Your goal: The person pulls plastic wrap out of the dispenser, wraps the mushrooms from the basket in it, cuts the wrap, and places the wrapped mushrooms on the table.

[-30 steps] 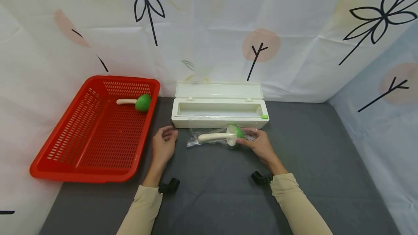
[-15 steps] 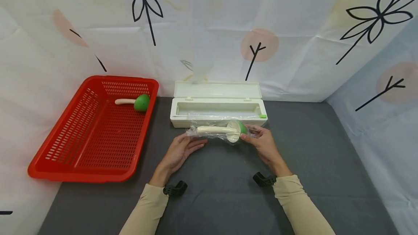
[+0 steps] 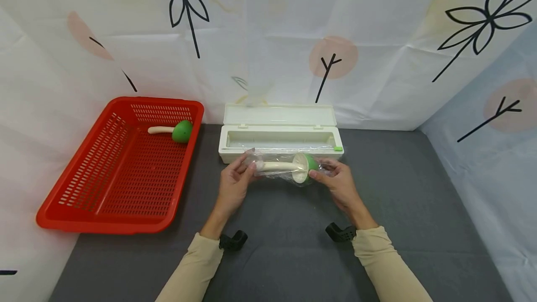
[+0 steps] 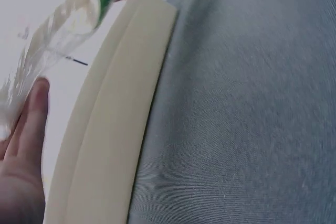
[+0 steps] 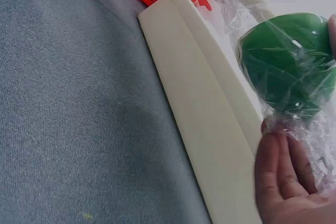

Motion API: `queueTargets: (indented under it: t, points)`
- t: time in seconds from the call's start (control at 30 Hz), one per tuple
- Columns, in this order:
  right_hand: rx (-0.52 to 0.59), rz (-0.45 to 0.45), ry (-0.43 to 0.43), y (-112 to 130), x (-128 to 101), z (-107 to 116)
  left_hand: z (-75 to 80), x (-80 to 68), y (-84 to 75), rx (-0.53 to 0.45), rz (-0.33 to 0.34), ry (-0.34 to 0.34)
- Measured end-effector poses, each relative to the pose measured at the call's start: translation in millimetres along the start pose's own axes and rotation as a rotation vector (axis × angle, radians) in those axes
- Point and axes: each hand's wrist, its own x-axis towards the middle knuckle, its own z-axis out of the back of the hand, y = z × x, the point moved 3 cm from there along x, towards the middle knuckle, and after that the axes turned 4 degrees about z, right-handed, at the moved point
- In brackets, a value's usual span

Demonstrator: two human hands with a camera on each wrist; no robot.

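Note:
A scoop (image 3: 289,167) with a cream handle and a green head, wrapped in clear film, is held just in front of the cream film dispenser box (image 3: 280,140). My left hand (image 3: 248,168) pinches the film at the handle end. My right hand (image 3: 321,172) grips the film at the green head. In the right wrist view the green head (image 5: 286,61) shows through crinkled film above my fingers (image 5: 283,174). The left wrist view shows the film (image 4: 55,40) above my finger (image 4: 32,114), beside the box (image 4: 115,124).
A red slotted basket (image 3: 84,199) lies at the left and holds a second green scoop (image 3: 178,131). The open box stands against the back curtain. Grey cloth (image 3: 272,246) covers the table, and patterned curtains close in the back and right sides.
My left hand moved right from the cloth to the handle end and took hold of the film. The wrapped scoop rose a little off the table.

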Motion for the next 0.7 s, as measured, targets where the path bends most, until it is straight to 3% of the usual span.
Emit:
queueTargets:
  t: [0.1, 0.3, 0.4, 0.47, 0.57, 0.7]
  points:
    - [-0.012, -0.005, 0.0, 2.6, -0.3, -1.9, -1.9, -1.0, -3.9, 0.085, -0.073, -0.041]
    - [-0.012, -0.016, -0.006, 5.8, -1.2, -3.7, -2.2, -3.0, -7.3, 0.042, -0.128, -0.041]
    - [0.056, 0.004, 0.028, 6.1, -1.3, -2.4, -2.1, -4.6, -11.2, 0.065, -0.193, -0.038]
    - [0.18, 0.035, 0.093, 5.9, -1.2, -0.2, -2.0, -5.2, -13.8, 0.087, -0.25, -0.045]
    - [0.449, 0.089, 0.261, 6.3, -2.1, 4.8, -1.8, -5.2, -17.0, 0.102, -0.315, -0.075]
    - [0.819, 0.118, 0.492, 4.3, -2.2, 10.1, -1.4, -5.0, -19.8, 0.106, -0.315, -0.108]
